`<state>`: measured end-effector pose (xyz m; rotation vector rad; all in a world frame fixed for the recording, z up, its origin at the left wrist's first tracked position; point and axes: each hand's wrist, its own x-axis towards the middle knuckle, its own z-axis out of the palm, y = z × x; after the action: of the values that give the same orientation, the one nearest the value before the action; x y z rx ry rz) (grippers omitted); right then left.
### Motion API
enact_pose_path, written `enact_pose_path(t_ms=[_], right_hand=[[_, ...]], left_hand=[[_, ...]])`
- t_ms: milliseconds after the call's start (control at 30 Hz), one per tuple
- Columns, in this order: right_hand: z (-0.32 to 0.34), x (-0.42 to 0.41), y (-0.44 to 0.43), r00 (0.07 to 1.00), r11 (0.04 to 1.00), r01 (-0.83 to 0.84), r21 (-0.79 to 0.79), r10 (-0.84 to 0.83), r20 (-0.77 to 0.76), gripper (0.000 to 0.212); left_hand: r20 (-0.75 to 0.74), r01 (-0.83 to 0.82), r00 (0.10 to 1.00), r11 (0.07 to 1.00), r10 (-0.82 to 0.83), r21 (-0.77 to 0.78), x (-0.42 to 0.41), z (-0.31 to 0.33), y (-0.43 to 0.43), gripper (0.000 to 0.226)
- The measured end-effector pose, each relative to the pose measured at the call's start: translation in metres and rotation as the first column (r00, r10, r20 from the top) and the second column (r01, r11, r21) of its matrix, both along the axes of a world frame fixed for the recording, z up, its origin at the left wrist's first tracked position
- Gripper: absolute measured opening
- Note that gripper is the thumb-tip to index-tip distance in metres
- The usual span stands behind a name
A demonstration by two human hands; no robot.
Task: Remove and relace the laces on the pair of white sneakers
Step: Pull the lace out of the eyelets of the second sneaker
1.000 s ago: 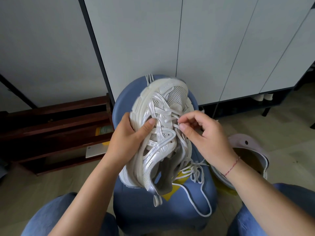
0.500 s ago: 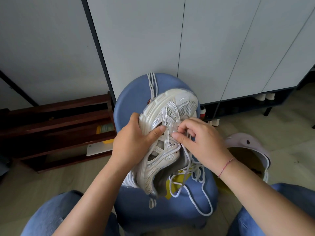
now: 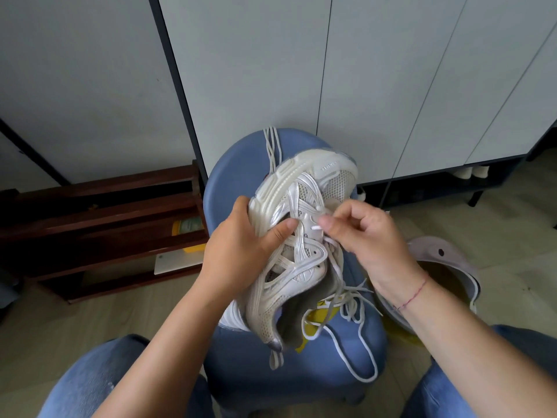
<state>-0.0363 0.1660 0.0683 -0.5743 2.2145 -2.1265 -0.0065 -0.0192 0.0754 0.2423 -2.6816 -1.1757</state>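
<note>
Sneaker [image 3: 301, 267] was held over the blue stool [image 3: 238, 182], toe pointing away and upper facing the camera. Left hand [image 3: 238, 254] gripped its left side, with the thumb pressed across the overlay straps and the fingers wrapped behind the sole. Right hand [image 3: 364, 236] had thumb and forefinger pinched on the end of the lace [image 3: 349, 300], at the eyelets near the toe. The rest of that lace hung slack and looped over the stool seat. Second lace [image 3: 272, 149] lay over the stool's far edge. Wooden rack [image 3: 99, 212] stood on the floor to the left.
</note>
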Motion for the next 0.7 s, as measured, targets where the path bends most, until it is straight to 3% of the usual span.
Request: enact_pose_path(t_ms=[67, 100, 133, 200, 267, 333, 500, 567, 700], right_hand=[[0.004, -0.006, 0.007, 0.967, 0.926, -0.13, -0.355, 0.197, 0.161, 0.037], [0.006, -0.007, 0.009, 0.951, 0.896, -0.157, -0.416, 0.251, 0.182, 0.035], [0.007, -0.008, 0.011, 0.952, 0.911, -0.161, -0.379, 0.245, 0.185, 0.033], [0.006, -0.009, 0.016, 0.991, 0.995, -0.097, -0.032, 0.1, 0.084, 0.031], [0.002, -0.01, 0.019, 0.993, 0.938, 0.056, 0.343, -0.016, -0.12, 0.04], [-0.003, -0.008, 0.018, 0.958, 0.842, 0.19, 0.505, -0.046, -0.284, 0.044], [-0.011, -0.002, -0.001, 0.8, 0.66, 0.478, 0.579, -0.055, -0.598, 0.041], [-0.013, -0.004, -0.005, 0.783, 0.708, 0.473, 0.524, -0.066, -0.618, 0.033], [-0.009, -0.009, 0.003, 0.834, 0.863, 0.404, 0.304, -0.21, -0.51, 0.042]], left_hand=[[0.003, 0.013, 1.0, 0.991, -0.013, 0.132, 0.0, 0.0, -0.004, 0.057], [0.001, 0.015, 1.0, 0.989, -0.016, 0.146, 0.0, 0.0, -0.005, 0.055], [-0.001, 0.016, 1.0, 0.991, -0.016, 0.131, 0.0, 0.0, -0.005, 0.054], [0.0, 0.008, 1.0, 0.998, -0.008, 0.062, -0.001, 0.0, -0.003, 0.056], [0.004, -0.017, 1.0, 1.0, 0.017, -0.002, -0.002, -0.002, -0.002, 0.057], [0.003, -0.044, 0.999, 0.998, 0.044, -0.051, -0.003, -0.003, -0.001, 0.058], [-0.013, -0.044, 0.999, 0.99, 0.042, -0.132, -0.002, -0.005, 0.005, 0.059], [-0.004, -0.033, 0.999, 0.994, 0.033, -0.106, -0.003, -0.005, 0.004, 0.061], [0.002, -0.018, 1.0, 1.0, 0.018, 0.005, -0.004, -0.003, -0.003, 0.057]])
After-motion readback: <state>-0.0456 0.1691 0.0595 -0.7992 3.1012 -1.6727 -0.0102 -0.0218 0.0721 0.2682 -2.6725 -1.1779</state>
